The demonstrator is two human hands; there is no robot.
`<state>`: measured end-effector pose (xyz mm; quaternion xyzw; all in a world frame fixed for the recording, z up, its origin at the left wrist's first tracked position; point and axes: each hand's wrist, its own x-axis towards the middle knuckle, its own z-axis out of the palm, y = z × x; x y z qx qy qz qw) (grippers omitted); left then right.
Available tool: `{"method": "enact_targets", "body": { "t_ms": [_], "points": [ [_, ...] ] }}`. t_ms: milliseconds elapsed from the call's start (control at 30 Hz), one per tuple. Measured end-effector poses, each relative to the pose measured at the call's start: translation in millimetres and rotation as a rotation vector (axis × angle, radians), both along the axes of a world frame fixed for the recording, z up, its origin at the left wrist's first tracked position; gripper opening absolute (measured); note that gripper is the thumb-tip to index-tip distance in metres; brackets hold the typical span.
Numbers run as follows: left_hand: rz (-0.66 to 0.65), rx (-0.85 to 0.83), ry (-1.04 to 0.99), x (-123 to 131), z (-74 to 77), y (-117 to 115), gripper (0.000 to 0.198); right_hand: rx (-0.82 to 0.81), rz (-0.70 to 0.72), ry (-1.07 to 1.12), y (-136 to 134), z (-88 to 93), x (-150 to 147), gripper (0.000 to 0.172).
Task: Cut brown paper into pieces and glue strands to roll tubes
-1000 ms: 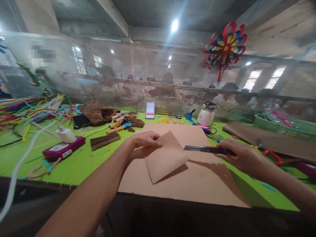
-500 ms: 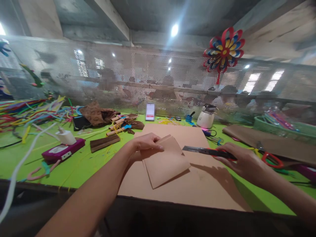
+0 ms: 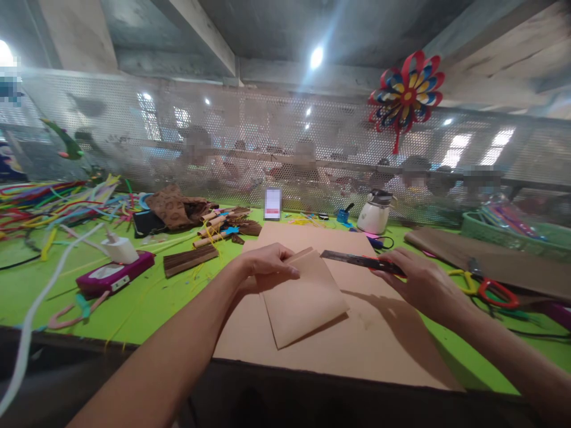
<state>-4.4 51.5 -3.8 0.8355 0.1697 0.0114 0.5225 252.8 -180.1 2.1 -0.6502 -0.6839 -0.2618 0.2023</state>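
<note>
My left hand (image 3: 272,263) is closed on the upper left corner of a folded sheet of brown paper (image 3: 306,300), thumb on top. Under it a larger sheet of brown paper or card (image 3: 379,345) covers the table's front. My right hand (image 3: 419,279) grips a utility knife (image 3: 361,260) with a long blade pointing left. The blade's tip is close to the folded paper's upper right edge; whether it touches I cannot tell. A shadow of the right hand falls on the large sheet.
Scissors with red and yellow handles (image 3: 497,293) lie right of my right hand, near a brown paper stack (image 3: 482,255). A white jug (image 3: 375,213) and a phone (image 3: 272,203) stand behind. A purple power strip (image 3: 116,273) with a white cable lies left, by brown strips (image 3: 190,260).
My right hand has moved the knife left and slightly up, bringing its blade to the folded paper's upper edge. The left hand keeps its hold; the folded paper has shifted slightly.
</note>
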Motion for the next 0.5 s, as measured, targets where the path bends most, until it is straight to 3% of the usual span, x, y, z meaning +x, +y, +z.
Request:
{"method": "enact_targets", "body": {
  "t_ms": [333, 500],
  "points": [
    [0.014, 0.002, -0.027, -1.7, -1.8, 0.6, 0.034, 0.031, -0.003, -0.035, -0.2, -2.9, 1.8, 0.022],
    [0.004, -0.047, -0.054, -0.8, -2.4, 0.8, 0.034, 0.037, 0.124, -0.079, -3.1, -2.5, -2.9, 0.019]
  ]
}}
